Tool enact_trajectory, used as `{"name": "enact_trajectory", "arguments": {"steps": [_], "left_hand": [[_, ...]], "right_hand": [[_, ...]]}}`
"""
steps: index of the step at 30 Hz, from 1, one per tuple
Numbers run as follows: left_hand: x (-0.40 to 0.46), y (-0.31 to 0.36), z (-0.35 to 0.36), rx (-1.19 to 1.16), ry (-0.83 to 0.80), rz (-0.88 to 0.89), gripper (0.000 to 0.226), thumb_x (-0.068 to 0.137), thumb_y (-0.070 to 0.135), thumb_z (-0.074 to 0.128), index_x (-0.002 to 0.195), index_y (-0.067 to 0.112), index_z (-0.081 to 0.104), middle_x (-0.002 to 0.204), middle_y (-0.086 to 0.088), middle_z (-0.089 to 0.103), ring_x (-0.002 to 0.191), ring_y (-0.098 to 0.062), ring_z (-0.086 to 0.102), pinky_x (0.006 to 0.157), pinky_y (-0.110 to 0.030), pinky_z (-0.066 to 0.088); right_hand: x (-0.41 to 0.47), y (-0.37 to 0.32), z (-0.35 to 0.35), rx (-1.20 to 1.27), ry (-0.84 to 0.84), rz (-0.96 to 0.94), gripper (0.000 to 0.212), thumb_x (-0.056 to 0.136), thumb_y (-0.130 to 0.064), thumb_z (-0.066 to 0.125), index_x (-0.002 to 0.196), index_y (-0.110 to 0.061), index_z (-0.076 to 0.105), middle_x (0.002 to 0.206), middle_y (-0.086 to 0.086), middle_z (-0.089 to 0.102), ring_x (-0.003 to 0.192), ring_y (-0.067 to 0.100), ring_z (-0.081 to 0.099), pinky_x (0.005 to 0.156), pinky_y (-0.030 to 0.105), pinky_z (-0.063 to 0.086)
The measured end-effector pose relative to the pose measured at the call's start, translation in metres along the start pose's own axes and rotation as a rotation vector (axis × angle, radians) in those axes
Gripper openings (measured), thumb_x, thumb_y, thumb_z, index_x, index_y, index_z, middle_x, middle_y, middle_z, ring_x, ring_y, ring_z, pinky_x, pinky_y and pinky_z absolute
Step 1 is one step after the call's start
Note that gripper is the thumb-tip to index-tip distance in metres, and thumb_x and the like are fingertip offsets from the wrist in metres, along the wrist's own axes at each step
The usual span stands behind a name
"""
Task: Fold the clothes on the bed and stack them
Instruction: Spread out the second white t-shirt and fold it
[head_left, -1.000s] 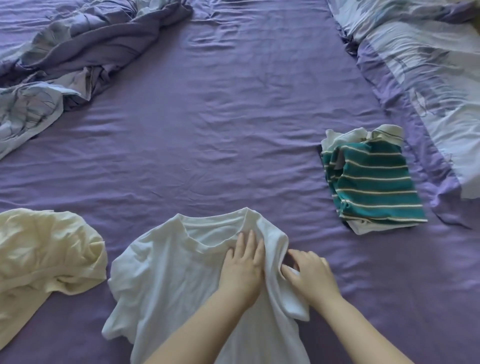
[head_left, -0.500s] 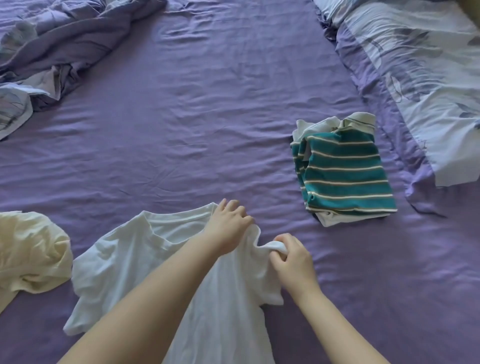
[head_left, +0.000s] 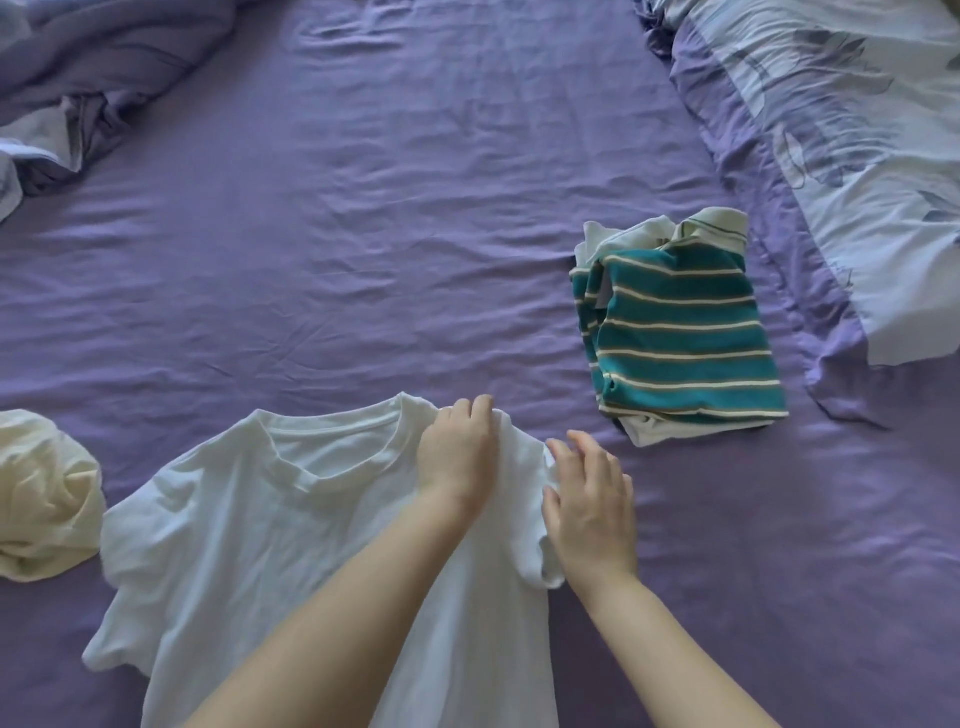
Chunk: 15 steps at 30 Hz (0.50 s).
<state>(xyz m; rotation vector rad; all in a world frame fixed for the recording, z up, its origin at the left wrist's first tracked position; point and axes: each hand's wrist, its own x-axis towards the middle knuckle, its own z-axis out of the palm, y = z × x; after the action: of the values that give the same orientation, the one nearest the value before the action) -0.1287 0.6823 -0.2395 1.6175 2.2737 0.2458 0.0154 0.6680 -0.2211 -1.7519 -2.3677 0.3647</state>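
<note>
While no basket or box shows anywhere, the purple sheet (head_left: 415, 234) itself carries everything. At about six o'clock lies the white T-shirt (head_left: 249, 519), spread flat with its neckline toward twelve and its hem running off the bottom edge, so its long axis runs twelve to six. One sleeve points toward eight o'clock; the other, at the three o'clock side, is turned in along the body.

The left hand (head_left: 457, 457) rests on the shirt's shoulder by the collar, knuckles up and fingers bent down into the cloth; whether they pinch it or merely press I cannot tell. The right hand (head_left: 589, 509) lies just beside the turned-in sleeve at about four o'clock, fingers straight and slightly spread, its thumb side touching the sleeve edge, holding nothing.

Toward two o'clock, well apart from the shirt, sits a folded teal striped top (head_left: 685, 332) stacked on a folded white garment whose edges show beneath it. At nine o'clock a cream garment (head_left: 47, 493) lies bunched, just beside the shirt's sleeve. A crumpled purple-grey duvet (head_left: 93, 67) fills the eleven o'clock corner, and a pale blue patterned pillow (head_left: 831, 130) lies at one o'clock. The sheet is creased throughout.
</note>
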Motion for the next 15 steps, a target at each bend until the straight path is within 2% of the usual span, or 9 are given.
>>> {"name": "enact_trajectory", "arguments": {"steps": [3,5,7,8,9,10,12,14,15], "left_hand": [[-0.034,-0.007,0.006,-0.033,0.104,0.238,0.020,0.064,-0.001,0.071,0.080,0.009,0.064,0.081,-0.009,0.062,0.075,-0.031,0.062,0.057,-0.034,0.051],[-0.055,-0.016,0.009,0.004,0.110,0.350,0.007,0.071,0.013,0.064,0.078,0.013,0.064,0.090,-0.007,0.064,0.089,-0.030,0.065,0.073,-0.035,0.054],[-0.067,-0.021,0.012,0.057,-0.064,0.348,0.031,0.076,0.030,0.046,0.094,0.015,0.066,0.117,-0.008,0.063,0.116,-0.029,0.057,0.094,-0.047,0.047],[-0.070,-0.023,0.013,0.088,-0.166,0.328,0.045,0.078,0.037,0.041,0.112,0.015,0.061,0.139,-0.009,0.050,0.133,-0.028,0.042,0.106,-0.053,0.034],[-0.072,-0.027,0.017,0.113,-0.253,0.324,0.059,0.080,0.043,0.038,0.132,0.016,0.047,0.155,-0.007,0.025,0.144,-0.027,0.019,0.115,-0.055,0.015],[-0.073,-0.031,0.020,0.130,-0.329,0.319,0.072,0.081,0.050,0.035,0.146,0.019,0.026,0.160,-0.004,0.001,0.147,-0.025,-0.003,0.116,-0.055,-0.004],[-0.074,-0.038,0.025,0.170,-0.342,0.333,0.091,0.080,0.064,0.032,0.150,0.023,-0.009,0.153,0.002,-0.028,0.142,-0.024,-0.025,0.110,-0.054,-0.021],[-0.076,-0.046,0.025,0.210,-0.338,0.352,0.100,0.078,0.074,0.032,0.141,0.026,-0.028,0.147,0.003,-0.039,0.136,-0.024,-0.036,0.107,-0.056,-0.026],[-0.076,-0.051,0.023,0.218,-0.343,0.354,0.102,0.076,0.077,0.033,0.137,0.028,-0.034,0.145,0.003,-0.041,0.134,-0.025,-0.039,0.106,-0.056,-0.027]], "right_hand": [[-0.007,-0.004,0.002,-0.111,0.031,-0.220,0.035,0.062,-0.005,0.073,0.095,-0.012,0.071,0.110,0.010,0.067,0.111,0.030,0.061,0.094,0.044,0.045],[-0.010,-0.008,0.002,-0.075,-0.021,-0.314,0.017,0.065,-0.013,0.069,0.081,-0.016,0.069,0.091,0.002,0.069,0.101,0.025,0.065,0.099,0.043,0.037],[-0.009,-0.014,0.000,-0.026,-0.127,-0.347,0.015,0.057,-0.018,0.074,0.068,-0.018,0.065,0.068,-0.001,0.064,0.072,0.021,0.065,0.083,0.035,0.045],[-0.010,-0.017,-0.001,-0.035,-0.202,-0.338,0.019,0.052,-0.020,0.075,0.069,-0.018,0.065,0.067,-0.001,0.063,0.067,0.021,0.063,0.073,0.032,0.048],[-0.010,-0.019,-0.001,-0.068,-0.297,-0.319,0.025,0.054,-0.022,0.073,0.077,-0.017,0.067,0.078,0.002,0.066,0.075,0.022,0.064,0.070,0.029,0.050],[-0.010,-0.020,0.000,-0.115,-0.404,-0.307,0.035,0.061,-0.024,0.067,0.095,-0.015,0.066,0.103,0.007,0.066,0.097,0.025,0.063,0.078,0.031,0.049],[-0.012,-0.014,0.005,-0.228,-0.562,-0.287,0.060,0.080,-0.031,0.055,0.136,-0.016,0.041,0.152,0.012,0.028,0.141,0.028,0.025,0.108,0.039,0.031],[-0.016,-0.009,0.007,-0.346,-0.636,-0.278,0.074,0.089,-0.039,0.049,0.149,-0.020,0.011,0.158,0.010,-0.002,0.145,0.031,-0.004,0.116,0.046,0.012],[-0.018,-0.009,0.005,-0.387,-0.639,-0.282,0.077,0.089,-0.041,0.052,0.150,-0.020,0.011,0.158,0.013,0.001,0.145,0.035,-0.001,0.115,0.050,0.012]]}}
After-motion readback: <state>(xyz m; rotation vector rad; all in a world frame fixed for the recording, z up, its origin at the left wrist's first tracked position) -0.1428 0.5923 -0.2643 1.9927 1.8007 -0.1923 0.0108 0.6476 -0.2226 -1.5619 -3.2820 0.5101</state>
